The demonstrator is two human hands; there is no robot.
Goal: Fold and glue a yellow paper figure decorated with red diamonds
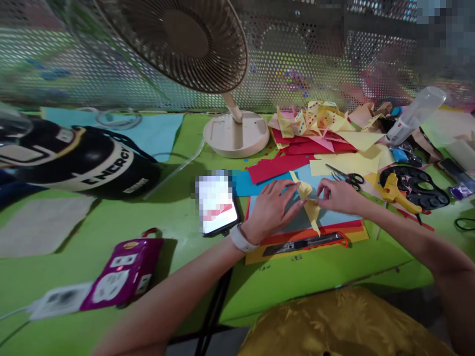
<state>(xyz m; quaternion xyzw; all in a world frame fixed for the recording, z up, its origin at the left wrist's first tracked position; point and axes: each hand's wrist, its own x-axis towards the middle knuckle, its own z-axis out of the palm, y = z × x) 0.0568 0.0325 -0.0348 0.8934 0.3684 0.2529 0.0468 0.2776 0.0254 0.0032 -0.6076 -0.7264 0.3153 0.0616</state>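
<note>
A piece of folded yellow paper (pixel 313 211) is between my two hands, above a stack of coloured paper sheets with a light blue sheet (pixel 336 217) on top. My left hand (pixel 271 206) has its thumb and fingers on the left side of the folded paper. At its right edge, my right hand (pixel 338 199) is closed in a pinch, the other fingers curled. Just below the hands lies a utility knife (pixel 306 243) with an orange edge. Scissors (pixel 349 177) rest beyond my right hand.
A fan (pixel 237 136) stands at the back. Left are a phone (pixel 217 202), a purple power strip (pixel 124 269) and a large black bottle (pixel 92 160). Right are a yellow glue gun (pixel 399 195), a black palette (pixel 432 190), a clear bottle (pixel 417 113) and paper scraps (pixel 319 118).
</note>
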